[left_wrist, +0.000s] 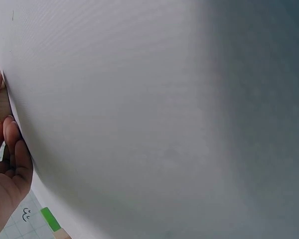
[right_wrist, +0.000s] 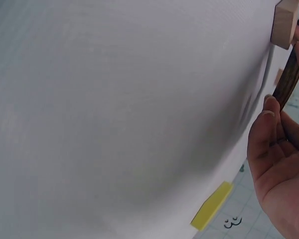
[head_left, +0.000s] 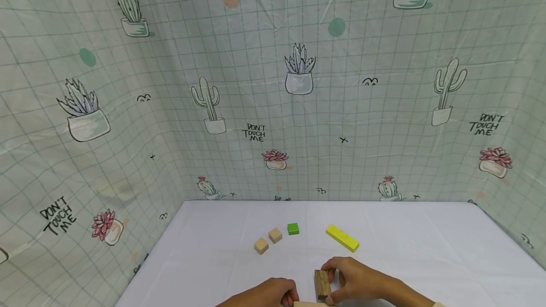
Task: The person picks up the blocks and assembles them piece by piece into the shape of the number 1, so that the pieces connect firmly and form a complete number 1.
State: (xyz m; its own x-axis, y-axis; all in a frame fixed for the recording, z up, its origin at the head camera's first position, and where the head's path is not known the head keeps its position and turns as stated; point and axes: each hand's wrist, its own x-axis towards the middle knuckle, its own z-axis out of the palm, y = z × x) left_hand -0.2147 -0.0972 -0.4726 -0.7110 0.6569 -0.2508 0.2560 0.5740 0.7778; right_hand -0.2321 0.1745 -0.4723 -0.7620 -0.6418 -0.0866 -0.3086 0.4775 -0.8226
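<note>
Near the front edge of the table in the head view, my right hand (head_left: 358, 278) pinches a dark brown wooden block (head_left: 322, 284) lengthwise between thumb and fingers. The right wrist view shows the same brown block (right_wrist: 288, 79) with fingertips at its end. My left hand (head_left: 269, 293), its fingers curled, holds the left end of a light wooden block (head_left: 308, 304), mostly cut off by the bottom of the picture. In the right wrist view the light block (right_wrist: 285, 25) lies by one end of the brown block. Thumb and fingertips close on pale wood in the left wrist view.
Farther back on the white table (head_left: 204, 259) lie two small light wooden cubes (head_left: 261, 245), a small green block (head_left: 293, 229) and a long yellow block (head_left: 342, 238). A cloth (head_left: 298, 122) printed with cacti hangs behind and beside the table.
</note>
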